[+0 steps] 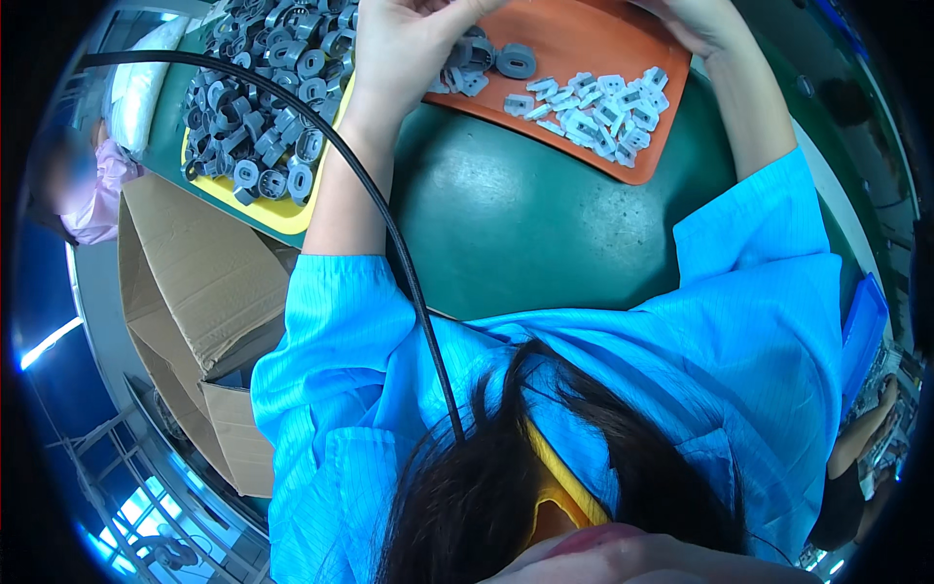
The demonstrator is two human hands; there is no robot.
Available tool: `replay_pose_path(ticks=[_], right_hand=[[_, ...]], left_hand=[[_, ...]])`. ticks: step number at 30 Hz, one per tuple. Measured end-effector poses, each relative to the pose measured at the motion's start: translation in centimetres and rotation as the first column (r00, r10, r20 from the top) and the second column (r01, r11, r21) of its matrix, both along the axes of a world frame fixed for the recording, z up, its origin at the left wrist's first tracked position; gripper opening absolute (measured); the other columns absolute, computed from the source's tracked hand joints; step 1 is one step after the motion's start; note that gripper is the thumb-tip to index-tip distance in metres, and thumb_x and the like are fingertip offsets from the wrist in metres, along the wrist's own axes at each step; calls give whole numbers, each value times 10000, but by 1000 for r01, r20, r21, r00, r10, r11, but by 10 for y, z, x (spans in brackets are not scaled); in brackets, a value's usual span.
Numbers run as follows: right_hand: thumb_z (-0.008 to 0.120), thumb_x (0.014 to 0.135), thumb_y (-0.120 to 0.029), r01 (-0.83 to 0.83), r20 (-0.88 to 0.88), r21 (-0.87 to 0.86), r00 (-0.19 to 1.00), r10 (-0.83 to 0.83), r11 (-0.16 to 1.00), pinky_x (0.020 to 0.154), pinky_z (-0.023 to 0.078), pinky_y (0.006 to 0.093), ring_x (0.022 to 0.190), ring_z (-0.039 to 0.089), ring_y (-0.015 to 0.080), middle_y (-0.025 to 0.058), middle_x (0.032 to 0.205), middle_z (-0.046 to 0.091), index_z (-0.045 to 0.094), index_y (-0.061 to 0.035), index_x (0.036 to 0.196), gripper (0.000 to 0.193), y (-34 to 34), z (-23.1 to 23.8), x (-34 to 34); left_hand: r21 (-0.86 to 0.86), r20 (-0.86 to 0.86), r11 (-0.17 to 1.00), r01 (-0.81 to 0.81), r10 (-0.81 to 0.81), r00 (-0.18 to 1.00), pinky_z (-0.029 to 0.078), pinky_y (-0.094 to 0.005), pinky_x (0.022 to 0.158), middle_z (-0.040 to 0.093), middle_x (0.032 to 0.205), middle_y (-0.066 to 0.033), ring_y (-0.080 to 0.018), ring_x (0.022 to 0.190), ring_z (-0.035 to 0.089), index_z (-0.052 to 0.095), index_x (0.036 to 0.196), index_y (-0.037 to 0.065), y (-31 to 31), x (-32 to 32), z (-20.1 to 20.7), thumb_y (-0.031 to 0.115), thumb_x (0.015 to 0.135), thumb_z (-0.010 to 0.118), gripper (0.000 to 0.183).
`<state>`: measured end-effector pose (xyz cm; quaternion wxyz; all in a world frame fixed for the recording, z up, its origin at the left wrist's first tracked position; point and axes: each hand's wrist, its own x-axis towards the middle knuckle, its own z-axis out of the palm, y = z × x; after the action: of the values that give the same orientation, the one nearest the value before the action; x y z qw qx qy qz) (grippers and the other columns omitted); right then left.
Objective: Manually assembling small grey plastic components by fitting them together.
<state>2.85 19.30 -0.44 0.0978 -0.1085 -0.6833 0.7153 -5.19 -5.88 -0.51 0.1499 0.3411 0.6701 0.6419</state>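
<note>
At the top edge, my left hand (413,44) is over the near left side of an orange tray (637,161). Its fingertips are cut off by the edge of the picture, so what they hold, if anything, is hidden. Beside that hand, a few grey round plastic parts (516,60) with oval slots lie in the tray. My right hand (693,21) reaches over the tray's far right side, its fingers also mostly out of the picture. Between the hands, in the tray's near right part, is a loose pile of small whitish plastic pieces (613,112).
A yellow tray (282,214) heaped with grey plastic parts (258,107) stands left on the green table (525,224). An open cardboard box (199,282) is below it. A black cable (375,190) crosses over my left forearm. Other people (92,190) are at the sides.
</note>
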Motion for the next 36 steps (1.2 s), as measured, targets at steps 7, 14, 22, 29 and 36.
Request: replay_pose_path(ticks=[7, 14, 22, 29, 36], right_hand=[[740, 841, -78, 326, -97, 645, 932, -349, 691, 711, 539, 297, 758, 661, 160, 97, 869, 736, 706, 38, 1035, 229, 70, -32, 16], [722, 864, -108, -122, 98, 684, 992, 75, 719, 713, 539, 289, 739, 683, 155, 104, 818, 746, 740, 37, 950, 169, -12, 47, 44], [756, 836, -173, -552, 471, 662, 833, 291, 507, 679, 538, 352, 717, 694, 236, 148, 763, 715, 721, 27, 850, 204, -46, 61, 57], [749, 828, -149, -234, 143, 849, 965, 220, 474, 689, 545, 401, 740, 704, 319, 195, 801, 709, 711, 16, 839, 170, -58, 24, 50], [733, 832, -104, -227, 42, 778, 949, 313, 585, 722, 562, 377, 793, 726, 328, 199, 867, 729, 717, 27, 908, 152, -61, 34, 53]], left_hand=[[181, 95, 982, -49, 32, 995, 558, -258, 901, 676, 1163, -101, -137, 1002, 679, 591, 1248, -11, -1, -2, -9, -81, 890, 727, 390], [-137, -775, 970, -202, 22, 632, 572, -314, 862, 645, 1228, -149, -260, 1023, 698, 692, 1192, 15, 2, 12, -12, -2, 838, 767, 363], [-132, -653, 975, -180, 51, 755, 570, -362, 865, 648, 1185, -174, -322, 1068, 668, 697, 1194, 34, 5, 13, -9, 25, 813, 788, 392], [-161, -595, 974, -162, 35, 803, 584, -323, 801, 662, 1151, -156, -275, 982, 693, 708, 1177, 33, 4, 21, -2, 39, 820, 803, 369], [-113, -564, 985, -131, 45, 825, 577, -310, 798, 663, 1180, -154, -265, 994, 698, 701, 1193, 32, 0, 10, -16, 54, 826, 806, 382]])
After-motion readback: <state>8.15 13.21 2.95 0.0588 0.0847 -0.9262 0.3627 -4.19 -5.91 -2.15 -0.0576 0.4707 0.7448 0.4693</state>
